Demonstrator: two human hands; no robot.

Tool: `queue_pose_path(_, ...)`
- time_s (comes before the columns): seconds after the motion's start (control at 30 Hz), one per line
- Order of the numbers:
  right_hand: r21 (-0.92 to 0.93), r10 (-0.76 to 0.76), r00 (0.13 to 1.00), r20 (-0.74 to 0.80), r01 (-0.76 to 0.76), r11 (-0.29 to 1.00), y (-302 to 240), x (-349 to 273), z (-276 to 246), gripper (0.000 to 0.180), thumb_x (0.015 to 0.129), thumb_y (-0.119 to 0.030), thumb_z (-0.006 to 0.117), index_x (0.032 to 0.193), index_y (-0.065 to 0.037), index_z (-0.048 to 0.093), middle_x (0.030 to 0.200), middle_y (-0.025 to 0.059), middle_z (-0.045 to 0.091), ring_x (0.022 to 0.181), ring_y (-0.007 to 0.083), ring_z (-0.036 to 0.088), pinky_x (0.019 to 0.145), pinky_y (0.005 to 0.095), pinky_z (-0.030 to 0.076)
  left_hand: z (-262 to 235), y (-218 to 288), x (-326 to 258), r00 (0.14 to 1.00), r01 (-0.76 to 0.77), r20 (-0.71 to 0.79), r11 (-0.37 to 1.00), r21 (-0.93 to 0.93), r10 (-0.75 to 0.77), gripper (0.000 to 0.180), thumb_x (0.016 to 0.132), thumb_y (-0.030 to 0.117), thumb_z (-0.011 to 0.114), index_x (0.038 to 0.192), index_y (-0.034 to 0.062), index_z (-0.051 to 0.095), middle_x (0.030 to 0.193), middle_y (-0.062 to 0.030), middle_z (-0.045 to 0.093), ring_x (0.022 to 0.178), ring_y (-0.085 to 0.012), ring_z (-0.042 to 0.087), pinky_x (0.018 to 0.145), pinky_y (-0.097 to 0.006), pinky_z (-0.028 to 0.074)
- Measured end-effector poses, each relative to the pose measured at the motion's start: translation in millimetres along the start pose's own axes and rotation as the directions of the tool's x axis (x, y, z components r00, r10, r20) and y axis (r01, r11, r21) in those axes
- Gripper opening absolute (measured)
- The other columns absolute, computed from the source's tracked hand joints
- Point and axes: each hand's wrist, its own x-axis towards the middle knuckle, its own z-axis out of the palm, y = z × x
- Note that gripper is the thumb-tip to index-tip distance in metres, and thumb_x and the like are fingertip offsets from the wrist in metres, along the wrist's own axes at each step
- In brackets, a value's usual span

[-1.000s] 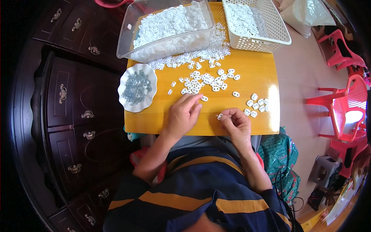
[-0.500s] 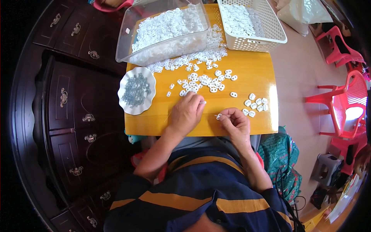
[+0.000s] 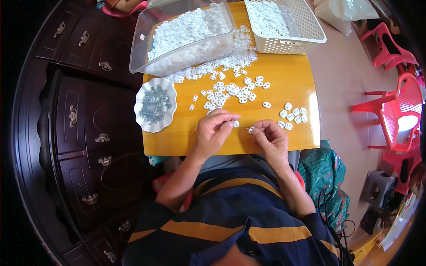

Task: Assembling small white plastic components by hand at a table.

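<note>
Between the thumb and fingers of my left hand (image 3: 210, 135) is a small white two-holed piece (image 3: 235, 124). My right hand (image 3: 271, 138), just to its right, pinches a tiny white part (image 3: 251, 130) whose exact kind is too small to make out. The two parts are close together but apart, over the near side of the yellow table (image 3: 293, 88). Beyond my left hand lie loose white two-holed pieces (image 3: 232, 92). A group of white pieces with dark markings (image 3: 290, 117) lies right of my right hand.
A scalloped white dish (image 3: 173, 106) of small grey bits stands at the left. At the back are a clear plastic bin (image 3: 138, 57) and a perforated white basket (image 3: 288, 47), both holding white pieces. Dark drawers (image 3: 71, 111) flank the left; red chairs (image 3: 386, 106) stand right.
My left hand has turned, its fingers now stretched further right, and the white piece in it shows its face. My right hand keeps its pinch. The whole view has shifted slightly.
</note>
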Motion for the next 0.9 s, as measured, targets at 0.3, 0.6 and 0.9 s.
queue_pose_path(0.3, -0.075, -0.028, 0.999, 0.023, 0.03, 0.997, 4.5, 0.3, -2.0, 0.007, 0.097, -0.002, 0.067, 0.103, 0.001, 0.067, 0.082, -0.0057, 0.062, 0.073, 0.0009, 0.054, 0.066, 0.0177, 0.044, 4.5, -2.7, -1.4, 0.982, 0.187, 0.053, 0.967, -0.17, -0.181, 0.016, 0.095, -0.003, 0.061, 0.11, -0.0019, 0.066, 0.097, 0.0001, 0.065, 0.085, -0.0036, 0.06, 0.074, -0.019, 0.049)
queue_pose_path(0.6, -0.164, -0.026, 0.999, 0.034, 0.032, 0.986, 3.9, 1.4, -5.1, 0.008, 0.096, -0.004, 0.068, 0.102, 0.001, 0.067, 0.083, -0.005, 0.064, 0.075, 0.0013, 0.056, 0.068, 0.0182, 0.046, 3.8, 4.5, 1.2, 0.978, 0.186, 0.106, 0.979, -0.08, -0.177, 0.012, 0.095, 0.0, 0.064, 0.106, -0.0013, 0.067, 0.089, 0.0022, 0.067, 0.079, -0.001, 0.059, 0.07, -0.017, 0.047)
queue_pose_path(0.9, -0.187, -0.031, 0.999, 0.028, 0.035, 0.982, 6.5, 2.2, -5.5, 0.008, 0.096, -0.005, 0.068, 0.101, 0.001, 0.068, 0.082, -0.0052, 0.063, 0.074, 0.0012, 0.055, 0.067, 0.0185, 0.047, 4.3, 4.2, -0.4, 0.975, 0.189, 0.129, 0.982, -0.031, -0.183, 0.013, 0.094, 0.001, 0.064, 0.106, -0.0006, 0.068, 0.089, 0.0017, 0.069, 0.078, -0.0011, 0.06, 0.071, -0.018, 0.049)
